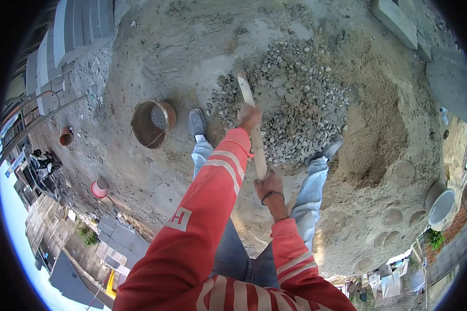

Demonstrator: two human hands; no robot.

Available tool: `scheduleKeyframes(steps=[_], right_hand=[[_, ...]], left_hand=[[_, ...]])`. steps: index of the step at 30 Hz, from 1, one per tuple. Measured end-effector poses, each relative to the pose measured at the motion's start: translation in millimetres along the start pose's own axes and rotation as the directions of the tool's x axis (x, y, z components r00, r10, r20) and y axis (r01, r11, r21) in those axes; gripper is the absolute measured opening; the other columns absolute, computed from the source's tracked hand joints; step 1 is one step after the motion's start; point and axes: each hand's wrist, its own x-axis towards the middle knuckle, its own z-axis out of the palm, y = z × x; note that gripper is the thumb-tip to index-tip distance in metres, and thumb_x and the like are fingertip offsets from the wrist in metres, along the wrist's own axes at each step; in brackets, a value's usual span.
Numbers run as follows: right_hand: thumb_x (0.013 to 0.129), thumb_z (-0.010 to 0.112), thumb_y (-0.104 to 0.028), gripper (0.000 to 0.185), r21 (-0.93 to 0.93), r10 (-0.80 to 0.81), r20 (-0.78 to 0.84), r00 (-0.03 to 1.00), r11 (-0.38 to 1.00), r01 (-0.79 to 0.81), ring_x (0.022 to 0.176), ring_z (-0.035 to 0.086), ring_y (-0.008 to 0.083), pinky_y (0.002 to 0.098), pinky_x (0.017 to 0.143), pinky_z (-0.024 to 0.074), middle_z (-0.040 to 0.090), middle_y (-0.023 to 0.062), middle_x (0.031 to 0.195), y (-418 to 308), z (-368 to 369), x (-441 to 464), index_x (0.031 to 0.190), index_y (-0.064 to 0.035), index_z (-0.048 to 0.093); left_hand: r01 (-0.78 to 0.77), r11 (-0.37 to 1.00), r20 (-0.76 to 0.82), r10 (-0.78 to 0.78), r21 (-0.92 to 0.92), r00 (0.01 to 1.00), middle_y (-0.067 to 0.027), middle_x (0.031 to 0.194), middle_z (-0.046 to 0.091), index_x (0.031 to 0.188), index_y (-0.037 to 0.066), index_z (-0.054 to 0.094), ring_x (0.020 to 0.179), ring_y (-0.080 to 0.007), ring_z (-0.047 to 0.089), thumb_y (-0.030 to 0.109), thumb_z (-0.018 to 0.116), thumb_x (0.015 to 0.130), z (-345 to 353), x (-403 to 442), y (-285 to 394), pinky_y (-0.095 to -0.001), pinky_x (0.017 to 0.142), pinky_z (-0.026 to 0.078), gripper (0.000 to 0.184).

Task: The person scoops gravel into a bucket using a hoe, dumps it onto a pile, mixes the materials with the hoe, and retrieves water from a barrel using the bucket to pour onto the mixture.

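A pale wooden handle [247, 92] runs from the grey gravel heap back toward my body. My left hand [250, 117] is closed around its middle. Lower down, near the handle's close end, my right hand [270, 187] grips it too, with a dark band on the wrist. The tool's head cannot be made out at the far end. Loose grey gravel [301, 124], partly mixed with brown material, lies just beyond and right of the handle. My shoes [197, 123] stand at either side of the handle, the right one at the gravel's edge.
A large bucket [138, 124] stands left of my left foot. Brown sand [376, 140] lies right of the gravel. Farther out are a small red-rimmed bucket [99, 188], a brown pot [66, 136], a pale bucket [442, 208], and stacked grey blocks [45, 67] at upper left.
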Motion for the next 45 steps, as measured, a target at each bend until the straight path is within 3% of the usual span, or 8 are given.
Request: scheduleKeyframes(steps=[4,9,19,26,33,35,40,45], right_hand=[[0.072,0.065,-0.018,0.034,0.085,0.034,-0.014,0.999,0.996,-0.033,0.087,0.062,0.0433,0.0471,0.076,0.0493,0.065,0.0264,0.087,-7,-14,-50,0.098,0.0019,0.058],[0.071,0.065,-0.015,0.031,0.027,-0.082,0.083,0.993,0.996,0.080,0.080,0.061,0.0440,0.0454,0.071,0.0486,0.062,0.0269,0.079,4,-78,-121,0.095,0.0023,0.057],[0.070,0.062,-0.012,0.020,-0.248,-0.283,0.095,0.954,0.922,0.298,0.070,0.061,0.0414,0.0477,0.063,0.0499,0.061,0.0206,0.071,251,-136,-113,0.089,-0.0072,0.055],[0.071,0.058,-0.010,0.007,-0.244,-0.197,-0.008,0.980,0.951,0.189,0.063,0.062,0.0377,0.0459,0.058,0.0497,0.060,0.0153,0.064,234,-119,-189,0.077,-0.0107,0.055],[0.068,0.058,-0.012,0.033,0.133,0.140,0.012,0.990,0.981,-0.140,0.083,0.062,0.0422,0.0490,0.077,0.0511,0.066,0.0226,0.087,123,-29,-83,0.100,-0.0091,0.064],[0.068,0.057,-0.009,0.030,0.440,0.119,-0.017,0.993,0.893,-0.099,0.079,0.061,0.0433,0.0463,0.071,0.0498,0.064,0.0259,0.083,96,7,-46,0.097,-0.0017,0.062],[0.070,0.061,-0.006,0.042,0.829,0.102,-0.193,0.976,0.549,0.106,0.069,0.064,0.0326,0.0385,0.067,0.0506,0.064,0.0189,0.074,77,33,-29,0.112,0.0022,0.061],[0.071,0.061,-0.002,0.021,0.843,0.149,-0.329,0.933,0.491,0.219,0.056,0.055,0.0224,0.0335,0.055,0.0455,0.056,0.0120,0.063,117,-38,-14,0.091,0.0051,0.058]], left_hand=[[-0.042,0.994,0.096,0.033,0.097,0.995,-0.0252,0.091,0.066,0.092,-0.005,0.062,0.080,-0.0327,0.068,0.016,0.065,0.079,8,-47,-23,-0.0421,0.065,0.056,0.025],[0.423,0.636,0.477,-0.098,-0.645,0.874,-0.0102,0.070,0.057,0.090,0.000,0.056,0.059,-0.0214,0.060,0.013,0.068,0.078,-25,-104,-26,-0.0402,0.054,0.054,0.021],[0.293,0.386,0.223,-0.215,-0.875,0.951,0.0012,0.062,0.044,0.075,0.012,0.052,0.054,-0.0132,0.044,0.015,0.068,0.080,9,-211,-51,-0.0307,0.057,0.041,0.017],[0.166,0.319,0.127,-0.137,-0.933,0.982,0.0014,0.064,0.042,0.075,0.012,0.048,0.050,-0.0114,0.041,0.013,0.065,0.085,-6,-277,-59,-0.0294,0.053,0.039,0.020],[0.255,0.756,0.223,-0.146,-0.603,0.964,-0.0008,0.058,0.043,0.084,0.008,0.048,0.042,-0.0128,0.042,0.010,0.059,0.085,56,-79,-31,-0.0290,0.041,0.039,0.012],[-0.067,0.981,0.041,0.075,-0.181,0.996,-0.0058,0.062,0.054,0.090,0.002,0.051,0.045,-0.0171,0.051,0.013,0.060,0.082,62,-45,21,-0.0322,0.042,0.044,0.017],[-0.436,0.780,-0.018,0.496,0.448,0.868,-0.0230,0.092,0.063,0.112,-0.005,0.049,0.087,-0.0332,0.065,0.024,0.064,0.077,90,-87,119,-0.0434,0.074,0.052,0.047],[-0.644,0.742,0.194,0.615,0.188,0.765,-0.0255,0.103,0.061,0.111,-0.003,0.049,0.097,-0.0384,0.062,0.023,0.064,0.075,181,-169,201,-0.0442,0.085,0.048,0.047]])
